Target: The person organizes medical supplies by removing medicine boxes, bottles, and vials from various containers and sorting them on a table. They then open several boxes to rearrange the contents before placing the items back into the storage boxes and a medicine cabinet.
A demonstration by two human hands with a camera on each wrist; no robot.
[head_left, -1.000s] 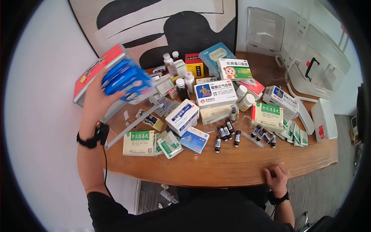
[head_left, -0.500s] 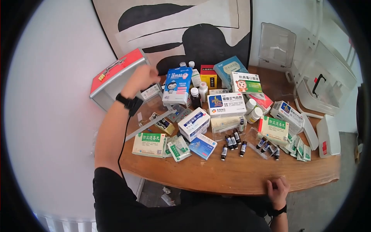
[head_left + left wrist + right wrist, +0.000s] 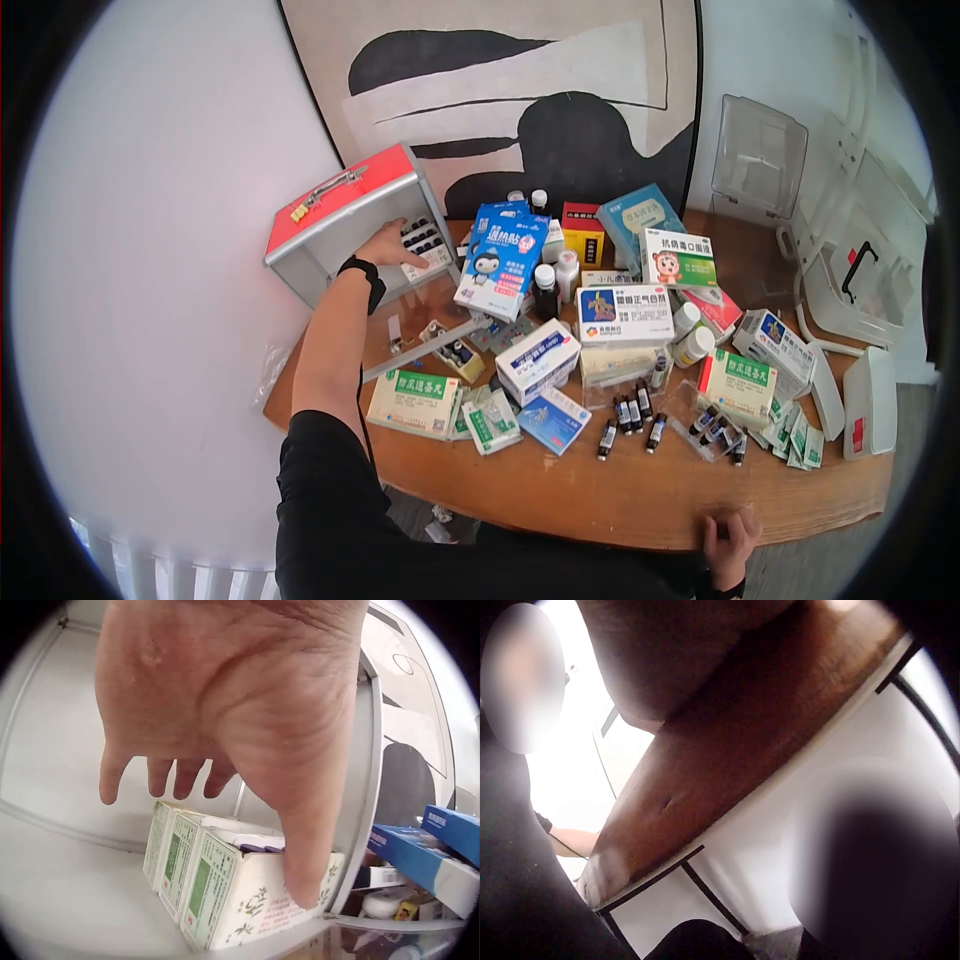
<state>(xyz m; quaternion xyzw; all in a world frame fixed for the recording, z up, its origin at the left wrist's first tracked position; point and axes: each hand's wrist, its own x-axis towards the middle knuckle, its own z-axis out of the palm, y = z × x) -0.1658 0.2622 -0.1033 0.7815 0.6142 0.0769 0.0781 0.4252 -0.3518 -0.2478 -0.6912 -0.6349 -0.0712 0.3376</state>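
A person sits at a wooden table (image 3: 640, 490) crowded with medicine boxes and small bottles. Their left hand (image 3: 390, 245) reaches into a red-topped metal case (image 3: 340, 225) standing at the far left of the table. Inside the case sits an open box of vials (image 3: 247, 892) (its cream sides printed with green labels), low against the case's right wall. In the left wrist view the fingers (image 3: 161, 776) hang loosely apart above the box, while the thumb (image 3: 304, 862) presses down on its near right corner; nothing is pinched.

Just right of the case, a blue box with a penguin picture (image 3: 500, 262) stands tilted among other packs. Dark vials (image 3: 628, 415) lie loose toward the near edge.

The right hand (image 3: 733, 545) rests at the near right edge of the table, fingers loosely curled over the rim, holding nothing.
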